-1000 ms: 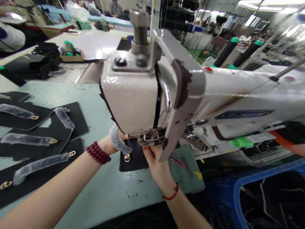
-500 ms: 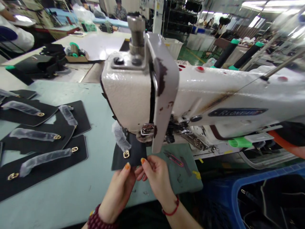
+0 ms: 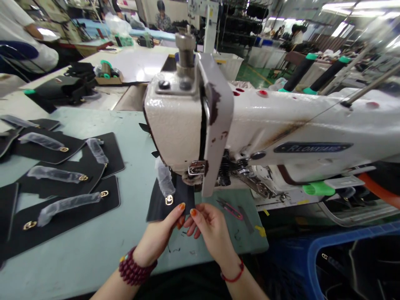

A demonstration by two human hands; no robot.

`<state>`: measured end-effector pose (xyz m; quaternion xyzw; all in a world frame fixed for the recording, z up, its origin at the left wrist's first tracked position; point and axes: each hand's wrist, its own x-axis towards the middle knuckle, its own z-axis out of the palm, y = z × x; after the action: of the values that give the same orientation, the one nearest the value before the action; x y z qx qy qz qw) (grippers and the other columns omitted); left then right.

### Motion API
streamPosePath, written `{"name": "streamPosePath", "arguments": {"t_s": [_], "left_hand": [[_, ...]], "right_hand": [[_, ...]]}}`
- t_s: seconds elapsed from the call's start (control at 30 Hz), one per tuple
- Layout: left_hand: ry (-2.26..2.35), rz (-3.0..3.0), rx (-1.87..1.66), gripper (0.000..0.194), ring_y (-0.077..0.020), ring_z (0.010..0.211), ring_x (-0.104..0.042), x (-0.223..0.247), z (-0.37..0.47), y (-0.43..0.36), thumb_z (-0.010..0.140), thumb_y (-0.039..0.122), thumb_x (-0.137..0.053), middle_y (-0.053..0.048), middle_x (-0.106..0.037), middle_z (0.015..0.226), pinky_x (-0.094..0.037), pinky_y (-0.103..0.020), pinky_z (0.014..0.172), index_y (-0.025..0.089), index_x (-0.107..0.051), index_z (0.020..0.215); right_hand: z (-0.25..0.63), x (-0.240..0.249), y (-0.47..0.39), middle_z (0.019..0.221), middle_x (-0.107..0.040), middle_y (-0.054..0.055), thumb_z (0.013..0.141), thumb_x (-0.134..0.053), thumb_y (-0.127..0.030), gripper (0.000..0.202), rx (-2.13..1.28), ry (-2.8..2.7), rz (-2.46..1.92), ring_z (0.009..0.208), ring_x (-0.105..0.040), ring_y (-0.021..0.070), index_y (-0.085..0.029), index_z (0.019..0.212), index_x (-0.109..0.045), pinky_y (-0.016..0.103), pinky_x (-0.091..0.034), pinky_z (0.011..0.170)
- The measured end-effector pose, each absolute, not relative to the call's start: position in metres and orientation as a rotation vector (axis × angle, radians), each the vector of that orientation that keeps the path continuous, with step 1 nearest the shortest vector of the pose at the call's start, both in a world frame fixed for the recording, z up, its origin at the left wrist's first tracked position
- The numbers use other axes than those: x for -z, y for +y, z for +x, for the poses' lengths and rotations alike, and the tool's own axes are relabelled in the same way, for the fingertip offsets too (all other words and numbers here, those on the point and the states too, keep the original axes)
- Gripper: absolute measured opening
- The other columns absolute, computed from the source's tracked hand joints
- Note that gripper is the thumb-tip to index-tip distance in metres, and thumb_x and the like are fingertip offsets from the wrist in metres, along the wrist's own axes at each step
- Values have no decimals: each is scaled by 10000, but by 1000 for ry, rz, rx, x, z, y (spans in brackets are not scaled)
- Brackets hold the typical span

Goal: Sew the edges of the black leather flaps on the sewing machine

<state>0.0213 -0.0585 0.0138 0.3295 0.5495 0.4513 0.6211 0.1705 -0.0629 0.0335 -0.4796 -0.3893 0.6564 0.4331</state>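
A black leather-like panel [image 3: 183, 195] lies under the head of a white sewing machine [image 3: 175, 121]. Fixed to it is a strap handle wrapped in clear film [image 3: 164, 178], which ends in a gold-coloured buckle [image 3: 169, 200]. My left hand [image 3: 159, 237] grips the panel's near edge, thumb on top and fingers underneath. Beside it, my right hand [image 3: 211, 229] pinches the near right corner between thumb and fingers. The needle area and the panel's far part are hidden behind the machine head.
Several similar black panels with wrapped handles [image 3: 78, 204] lie on the green tabletop at left. Pink-handled thread snips [image 3: 230, 208] rest right of my hands. A blue crate [image 3: 308, 254] holding black pieces stands at lower right. Other people sit farther back.
My left hand has slid right along the panel's near edge, its thumb closer to the right corner. The panel has turned slightly. The camera view has shifted a little.
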Motion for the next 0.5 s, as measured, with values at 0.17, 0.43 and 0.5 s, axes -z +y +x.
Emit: {"name": "streamPosePath", "arguments": {"t_s": [0.17, 0.43, 0.5], "left_hand": [[1222, 663, -977, 471, -138, 620, -476, -13, 19, -58, 740, 567, -754, -11, -533, 622, -453, -279, 612, 155, -571, 601], [1317, 764, -898, 514, -141, 606, -459, -13, 17, -61, 723, 618, -731, -10, -509, 592, -439, -281, 598, 161, -574, 550], [1326, 786, -888, 512, -138, 586, -456, -10, 17, -61, 747, 613, -710, -6, -505, 576, -439, -279, 584, 162, -577, 542]], "right_hand": [[165, -30, -60, 591, -678, 23, 852, -662, -535, 409, -1666, -913, -1184, 435, -591, 88, -143, 773, -576, 146, -399, 419], [169, -36, -60, 517, -635, -1, 839, -662, -523, 403, -1665, -911, -1226, 380, -532, 73, -154, 718, -554, 150, -376, 407], [169, -37, -59, 514, -632, -2, 839, -662, -517, 399, -1671, -912, -1233, 377, -526, 73, -156, 711, -550, 152, -382, 407]]}}
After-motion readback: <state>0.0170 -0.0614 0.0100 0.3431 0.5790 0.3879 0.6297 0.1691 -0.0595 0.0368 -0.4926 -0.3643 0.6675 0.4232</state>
